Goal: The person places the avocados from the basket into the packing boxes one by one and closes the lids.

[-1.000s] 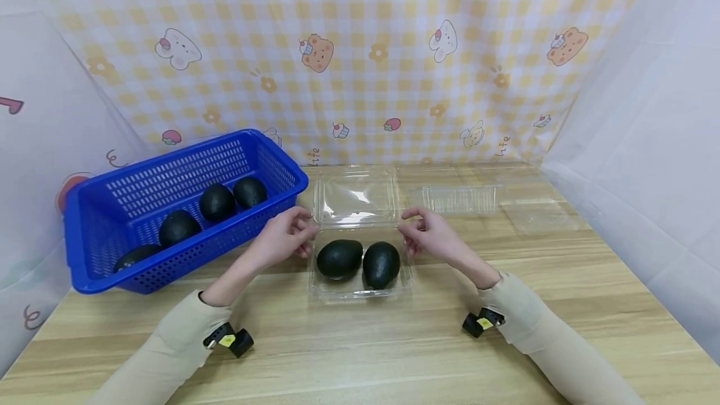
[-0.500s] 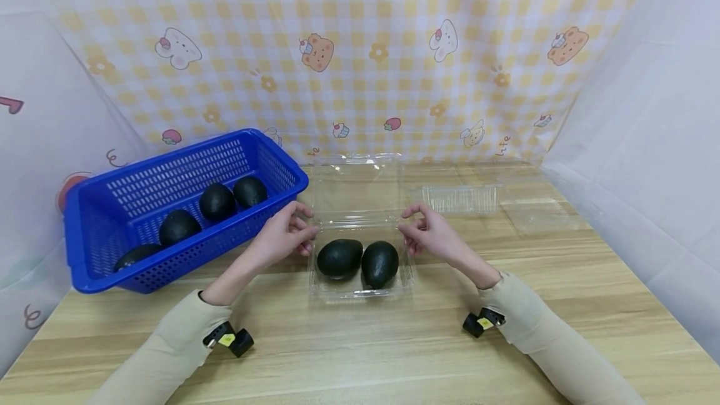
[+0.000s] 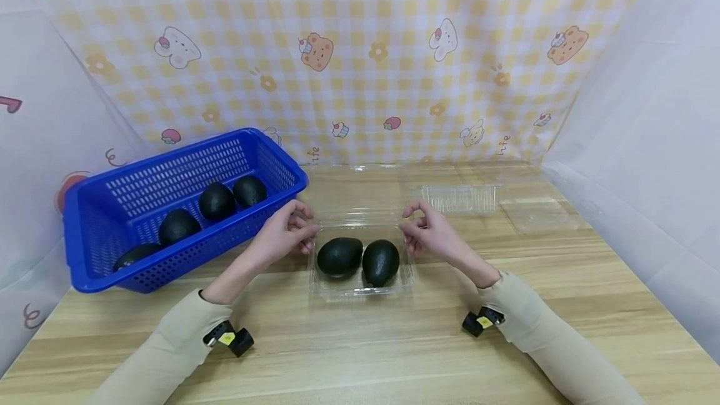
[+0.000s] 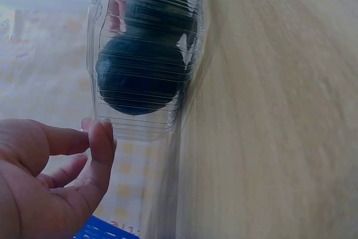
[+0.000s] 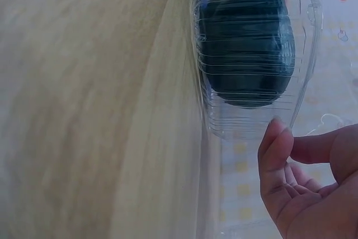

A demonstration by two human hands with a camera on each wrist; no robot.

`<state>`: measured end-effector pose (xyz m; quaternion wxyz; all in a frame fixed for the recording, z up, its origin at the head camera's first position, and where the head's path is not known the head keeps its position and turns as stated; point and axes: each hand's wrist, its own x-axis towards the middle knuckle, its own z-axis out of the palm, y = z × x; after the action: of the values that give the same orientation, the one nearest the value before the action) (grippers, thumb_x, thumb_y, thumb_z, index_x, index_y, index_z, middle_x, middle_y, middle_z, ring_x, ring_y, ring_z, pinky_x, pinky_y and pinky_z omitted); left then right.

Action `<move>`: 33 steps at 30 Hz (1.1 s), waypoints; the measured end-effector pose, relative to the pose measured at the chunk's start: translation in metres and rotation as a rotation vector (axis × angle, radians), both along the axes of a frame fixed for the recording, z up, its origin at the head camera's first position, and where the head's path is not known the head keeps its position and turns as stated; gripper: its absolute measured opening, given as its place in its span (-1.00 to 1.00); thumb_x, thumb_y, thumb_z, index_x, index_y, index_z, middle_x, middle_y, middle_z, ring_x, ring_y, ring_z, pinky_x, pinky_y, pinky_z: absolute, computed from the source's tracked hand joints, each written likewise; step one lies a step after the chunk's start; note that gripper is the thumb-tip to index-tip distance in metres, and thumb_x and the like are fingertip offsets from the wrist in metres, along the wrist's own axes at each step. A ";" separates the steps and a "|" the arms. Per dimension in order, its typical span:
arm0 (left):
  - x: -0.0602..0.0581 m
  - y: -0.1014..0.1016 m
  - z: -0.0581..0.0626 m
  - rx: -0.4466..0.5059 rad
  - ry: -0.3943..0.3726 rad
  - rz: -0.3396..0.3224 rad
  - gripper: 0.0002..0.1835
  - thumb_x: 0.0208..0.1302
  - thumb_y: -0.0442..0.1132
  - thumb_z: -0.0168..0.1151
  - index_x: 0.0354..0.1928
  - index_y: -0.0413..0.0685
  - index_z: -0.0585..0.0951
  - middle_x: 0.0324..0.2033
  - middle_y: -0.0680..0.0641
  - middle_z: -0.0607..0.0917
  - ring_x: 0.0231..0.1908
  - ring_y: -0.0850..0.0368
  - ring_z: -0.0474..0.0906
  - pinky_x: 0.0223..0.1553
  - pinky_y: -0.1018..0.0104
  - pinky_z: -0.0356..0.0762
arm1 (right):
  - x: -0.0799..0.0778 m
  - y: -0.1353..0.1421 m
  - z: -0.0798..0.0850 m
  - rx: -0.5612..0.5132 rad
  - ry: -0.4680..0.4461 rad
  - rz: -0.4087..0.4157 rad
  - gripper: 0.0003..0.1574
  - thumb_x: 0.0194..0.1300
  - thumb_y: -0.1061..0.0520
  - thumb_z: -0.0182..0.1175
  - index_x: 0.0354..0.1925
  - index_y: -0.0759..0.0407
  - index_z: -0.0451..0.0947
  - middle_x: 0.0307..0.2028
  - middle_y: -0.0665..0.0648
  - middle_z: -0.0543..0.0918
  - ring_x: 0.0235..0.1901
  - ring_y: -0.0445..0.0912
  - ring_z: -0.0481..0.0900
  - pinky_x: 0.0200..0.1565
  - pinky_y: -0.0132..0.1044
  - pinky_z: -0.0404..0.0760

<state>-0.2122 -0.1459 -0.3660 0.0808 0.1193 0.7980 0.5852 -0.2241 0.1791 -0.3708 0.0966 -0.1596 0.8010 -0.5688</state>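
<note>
A clear plastic clamshell box (image 3: 361,293) sits mid-table with two dark green avocados, one on the left (image 3: 339,257) and one on the right (image 3: 380,262). Its see-through lid (image 3: 360,195) is folded back, away from me. My left hand (image 3: 285,234) pinches the box's left rim near the hinge between thumb and fingertip; the left wrist view shows this hand (image 4: 61,177) at the rim's corner. On the opposite side, my right hand (image 3: 433,236) pinches the right rim in the same way. One avocado (image 5: 246,46) shows through the ribbed wall in the right wrist view.
A blue slotted basket (image 3: 185,161) with several avocados stands at the left, close to my left hand. Other clear plastic boxes (image 3: 460,199) lie at the back right. A checked cloth (image 3: 371,92) hangs behind the wooden table (image 3: 360,355).
The lid has swung on its hinge: its far edge rose, then dropped back, and the bright glare on it has gone. Both hands and the avocados have stayed nearly still.
</note>
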 end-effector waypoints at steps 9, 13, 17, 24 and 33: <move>-0.001 0.000 -0.001 0.045 0.001 -0.003 -0.73 0.42 -0.46 0.18 0.04 -0.32 0.35 -0.31 -0.40 0.66 -0.49 0.06 0.63 -0.40 0.22 0.71 | 0.000 0.000 0.000 -0.036 -0.001 0.004 -0.75 0.48 0.32 0.11 0.01 0.30 0.26 -0.56 0.20 0.59 -0.63 -0.09 0.58 -0.54 -0.24 0.61; 0.000 0.000 -0.001 0.035 0.019 -0.001 -0.75 0.42 -0.48 0.17 0.03 -0.30 0.36 -0.30 -0.40 0.66 -0.48 0.07 0.64 -0.38 0.19 0.71 | -0.001 0.000 0.000 -0.058 -0.006 0.011 -0.70 0.48 0.34 0.11 0.05 0.36 0.22 -0.54 0.20 0.59 -0.61 -0.10 0.57 -0.51 -0.25 0.63; -0.001 -0.001 -0.001 0.039 0.018 0.000 -0.74 0.42 -0.48 0.17 0.04 -0.30 0.36 -0.27 -0.44 0.66 -0.47 0.08 0.65 -0.35 0.17 0.71 | -0.002 0.000 -0.001 -0.080 -0.011 0.018 -0.63 0.49 0.33 0.10 0.10 0.41 0.16 -0.53 0.21 0.59 -0.60 -0.11 0.56 -0.49 -0.27 0.63; -0.002 -0.001 0.000 0.061 0.003 -0.001 -0.75 0.43 -0.47 0.16 0.03 -0.34 0.35 -0.25 -0.49 0.64 -0.46 0.08 0.64 -0.31 0.09 0.72 | -0.004 0.002 -0.002 -0.086 -0.013 0.025 -0.62 0.48 0.36 0.09 0.12 0.45 0.18 -0.51 0.23 0.61 -0.57 -0.10 0.59 -0.46 -0.29 0.63; -0.003 -0.004 0.000 0.044 0.009 0.002 -0.71 0.43 -0.45 0.18 0.08 -0.36 0.35 -0.22 -0.44 0.66 -0.41 0.08 0.65 -0.25 0.06 0.72 | -0.003 0.003 0.003 -0.065 -0.010 0.029 -0.70 0.47 0.38 0.09 0.07 0.40 0.26 -0.39 0.44 0.64 -0.52 -0.08 0.63 -0.36 -0.16 0.69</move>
<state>-0.2149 -0.1502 -0.3657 0.0738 0.1229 0.7853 0.6023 -0.2272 0.1823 -0.3677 0.1036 -0.1715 0.7791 -0.5940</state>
